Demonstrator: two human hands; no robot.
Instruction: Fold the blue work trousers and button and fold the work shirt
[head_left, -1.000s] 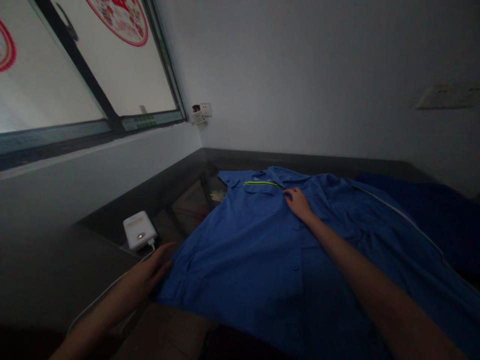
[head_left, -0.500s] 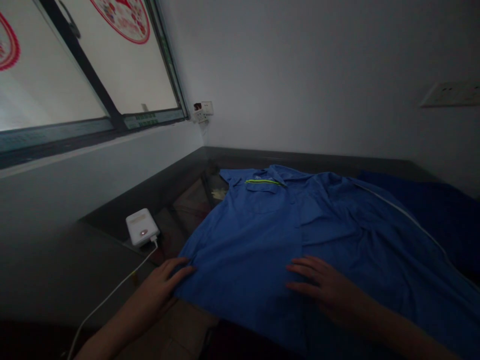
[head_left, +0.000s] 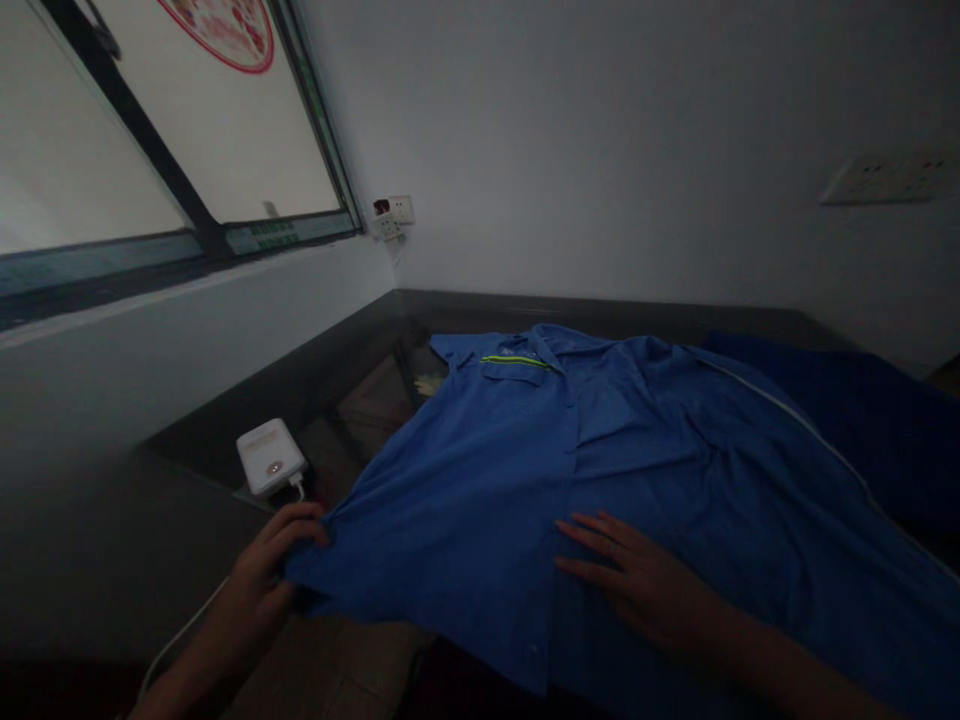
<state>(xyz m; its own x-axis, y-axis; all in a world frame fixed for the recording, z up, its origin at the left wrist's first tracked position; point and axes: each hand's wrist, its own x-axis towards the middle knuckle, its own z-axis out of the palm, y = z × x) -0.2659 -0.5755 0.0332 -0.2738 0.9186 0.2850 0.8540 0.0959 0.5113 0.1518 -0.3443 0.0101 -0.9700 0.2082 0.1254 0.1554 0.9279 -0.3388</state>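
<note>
Blue shirt [head_left: 457, 480] on worktop [head_left: 322, 390], mostly beyond both hands: L hand [head_left: 267, 562] clamped on near corner, prob. keeping cloth taut; R hand [head_left: 630, 575] palm-down, fingers apart, prob. steadying front.

shirt [head_left: 450, 500] plain blue, chest stripe [head_left: 517, 361] yellow-green; boxy device [head_left: 262, 448], cable [head_left: 199, 612] white; window sticker [head_left: 232, 30] patterned red, whitish

Over the shirt [head_left: 450, 490]: open air past the right hand [head_left: 622, 570] to the wall [head_left: 585, 150].
Window [head_left: 247, 120] side: white box [head_left: 270, 458] and cord [head_left: 182, 632] crowd the left hand [head_left: 274, 560].
Far right: dark cloth [head_left: 862, 400], its height hard to judge from here.
</note>
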